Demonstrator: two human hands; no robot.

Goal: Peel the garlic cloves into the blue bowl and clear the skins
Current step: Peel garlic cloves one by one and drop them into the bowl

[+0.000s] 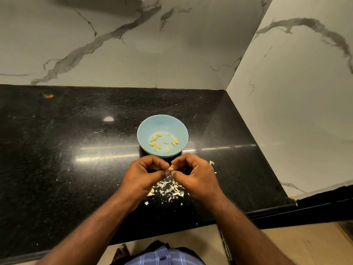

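Pale garlic clove (pixel 170 169) being pinched between left hand (pixel 145 174) and right hand (pixel 193 174), both grips holding it, just short of blue bowl (pixel 145 129) (peeled cloves inside); next probably stripping skin, dropping clove in.

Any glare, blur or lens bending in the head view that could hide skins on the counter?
Head view: bright streaks of glare cross the black counter left and right of the blue bowl; the skins below both hands show clearly; wide-angle bending curves the counter edges; the garlic clove pinched by left hand and right hand looks slightly soft.
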